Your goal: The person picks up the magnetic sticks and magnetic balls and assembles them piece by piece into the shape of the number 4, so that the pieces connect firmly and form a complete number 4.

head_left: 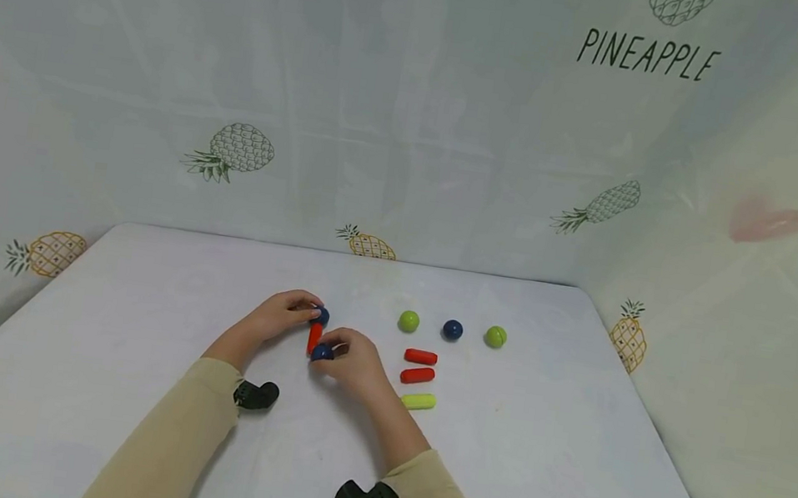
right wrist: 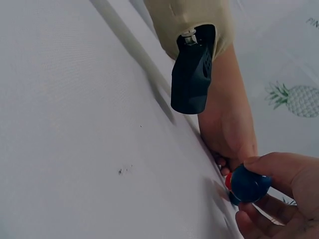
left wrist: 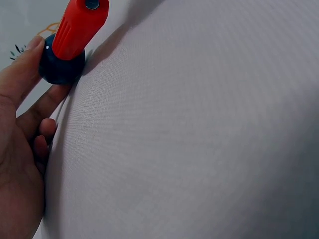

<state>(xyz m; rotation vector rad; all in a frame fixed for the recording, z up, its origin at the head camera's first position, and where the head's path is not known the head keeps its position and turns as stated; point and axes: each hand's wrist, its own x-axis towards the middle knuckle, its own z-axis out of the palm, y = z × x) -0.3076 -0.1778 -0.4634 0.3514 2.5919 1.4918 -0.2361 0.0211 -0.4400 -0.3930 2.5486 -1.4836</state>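
Note:
In the head view my left hand (head_left: 277, 315) pinches a dark blue ball (head_left: 321, 317) between thumb and fingers. A red rod (head_left: 314, 339) runs from that ball toward me; the left wrist view shows the rod (left wrist: 79, 32) against the ball (left wrist: 61, 70), with a shiny metal spot on its other end. Just right of it, my right hand (head_left: 357, 368) pinches a second dark blue ball (head_left: 322, 352) at the rod's near end. In the right wrist view this ball (right wrist: 249, 184) covers most of the rod, so whether they touch I cannot tell.
To the right, a green ball (head_left: 409, 322), a dark blue ball (head_left: 452, 330) and another green ball (head_left: 496, 337) form a row. Below lie two red rods (head_left: 420, 357) and a yellow-green rod (head_left: 418, 401), partly behind my right forearm. A pineapple-print curtain (head_left: 416, 117) surrounds the white table (head_left: 566, 473).

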